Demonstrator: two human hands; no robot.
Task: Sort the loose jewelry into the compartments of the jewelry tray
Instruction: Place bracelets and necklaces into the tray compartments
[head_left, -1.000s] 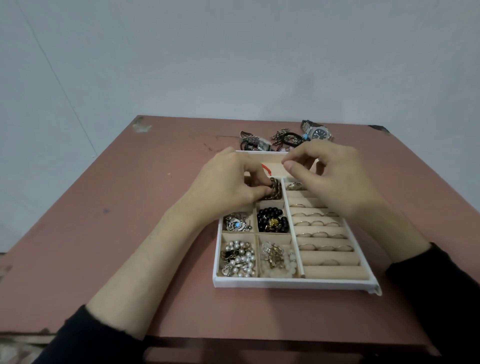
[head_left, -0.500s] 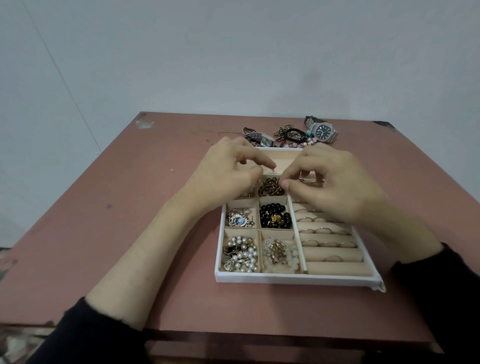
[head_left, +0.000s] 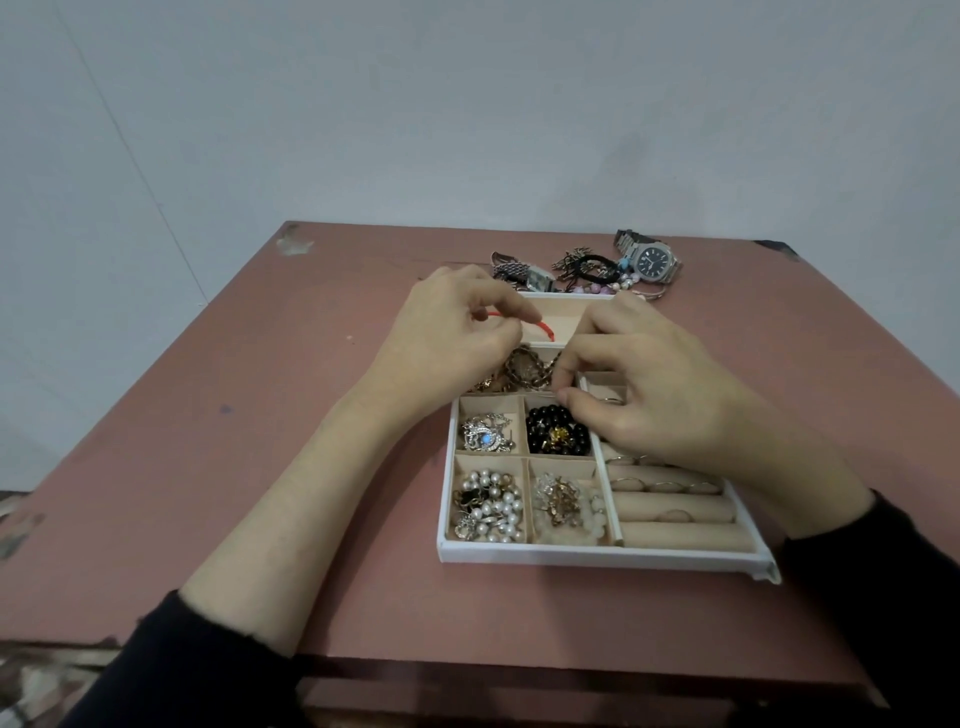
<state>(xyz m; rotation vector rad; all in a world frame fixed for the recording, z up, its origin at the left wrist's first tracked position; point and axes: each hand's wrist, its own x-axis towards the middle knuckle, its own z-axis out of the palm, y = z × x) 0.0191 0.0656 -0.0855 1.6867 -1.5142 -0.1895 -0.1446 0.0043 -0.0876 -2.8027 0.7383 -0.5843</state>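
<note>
The white jewelry tray (head_left: 592, 557) lies on the table with beige compartments. Both hands hover over its far half. My left hand (head_left: 452, 338) pinches a thin red cord (head_left: 544, 328) above the long back compartment. My right hand (head_left: 644, 384) has its fingers curled at a bronze chain piece (head_left: 527, 370) in the compartment below; whether it holds the chain is unclear. Nearer compartments hold a silver brooch (head_left: 485, 434), black beads (head_left: 558, 430), pearls (head_left: 488, 506) and gold trinkets (head_left: 563, 501). Ring rolls (head_left: 675, 512) fill the right side.
Loose jewelry lies behind the tray at the table's far edge: a dark-faced steel watch (head_left: 652, 260), a silver watch (head_left: 524, 274), black hair ties and beads (head_left: 592, 270). The reddish table (head_left: 260, 415) stands against a pale wall. Dark sleeves cover both forearms.
The camera has tilted down slightly. My left hand has lifted the red cord, now stretched above the back compartment; my right hand has dropped its fingertips toward the bronze chain.
</note>
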